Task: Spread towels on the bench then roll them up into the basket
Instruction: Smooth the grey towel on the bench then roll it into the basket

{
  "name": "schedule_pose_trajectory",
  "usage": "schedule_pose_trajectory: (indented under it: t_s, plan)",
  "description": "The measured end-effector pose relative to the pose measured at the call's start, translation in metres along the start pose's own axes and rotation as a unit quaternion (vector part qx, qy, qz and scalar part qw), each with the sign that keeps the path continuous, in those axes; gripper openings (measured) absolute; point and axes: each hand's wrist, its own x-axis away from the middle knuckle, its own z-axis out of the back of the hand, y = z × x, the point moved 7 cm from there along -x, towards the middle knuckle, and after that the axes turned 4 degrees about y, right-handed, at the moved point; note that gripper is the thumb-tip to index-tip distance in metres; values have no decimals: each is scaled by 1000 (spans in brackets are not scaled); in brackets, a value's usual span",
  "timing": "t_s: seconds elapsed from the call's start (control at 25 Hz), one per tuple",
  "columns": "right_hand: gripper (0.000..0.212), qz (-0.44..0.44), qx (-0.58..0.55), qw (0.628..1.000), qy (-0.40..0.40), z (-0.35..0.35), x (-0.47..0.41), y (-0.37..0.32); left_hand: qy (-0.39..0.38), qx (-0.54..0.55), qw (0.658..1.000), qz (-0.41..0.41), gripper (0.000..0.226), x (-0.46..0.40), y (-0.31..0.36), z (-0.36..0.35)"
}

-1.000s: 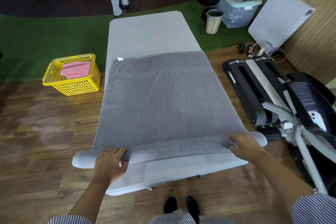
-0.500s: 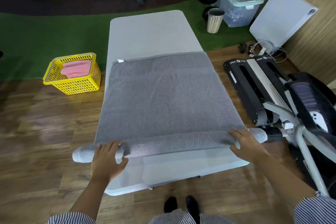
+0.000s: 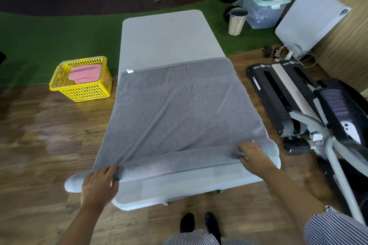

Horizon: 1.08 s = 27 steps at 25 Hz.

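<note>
On the grey bench (image 3: 169,32) both hands — left hand (image 3: 99,183), right hand (image 3: 253,155) — hold the rolled end of the towel (image 3: 179,105) in a curled grip; better to roll evenly toward the far edge.

Striped sleeve (image 3: 336,226), striped trousers (image 3: 199,239), black shoes (image 3: 199,223), bare forearms.

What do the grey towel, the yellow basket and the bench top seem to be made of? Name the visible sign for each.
Grey towel: looks like terry cloth, matte and fuzzy; it creases and rolls softly.
Yellow basket: most likely moulded plastic, glossy, with slotted walls that keep their shape.
Bench: top looks like smooth pale grey vinyl or similar padding cover, with rounded corners; the exact material cannot be told.
</note>
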Motion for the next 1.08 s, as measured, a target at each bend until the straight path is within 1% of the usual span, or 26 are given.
schedule_pose_trajectory:
  t_s: [0.12,0.2,0.24,0.32,0.4,0.44,0.48,0.56,0.64,0.76,0.88,0.96,1.08]
  plan:
    - [27,-55,39,997,-49,10,8,25,36,38,997,-56,43,-14,25,3]
    - [27,-58,42,996,-56,13,14,34,53,54,994,-75,45,-21,35,6]
    - [30,-50,39,997,-37,15,17,34,56,53,994,-74,46,-21,37,8]
    - [35,-30,34,998,44,17,22,34,46,44,997,-48,47,-19,40,11]
    - [36,-11,32,992,120,18,27,35,35,38,998,-27,48,-16,40,8]
    - [37,-9,18,992,125,15,29,36,22,35,999,-28,50,-14,40,6]
    - [39,-7,3,993,116,12,30,36,5,31,999,-36,53,-12,39,2]
    - [48,3,-4,998,63,4,30,38,-7,14,998,-66,60,-12,37,-4]
    - [53,12,17,1000,11,0,27,38,-17,2,997,-69,56,-13,38,-4]
    - [46,2,9,1000,-4,6,19,36,-21,11,998,-52,43,-10,37,-1]
    - [41,3,24,1000,-16,5,16,32,-5,21,998,-67,33,-1,33,1]
    - [34,-4,38,999,-32,1,14,32,4,19,997,-73,34,-2,33,5]
    - [17,-26,45,997,-59,7,7,31,38,21,996,-84,38,-11,38,10]
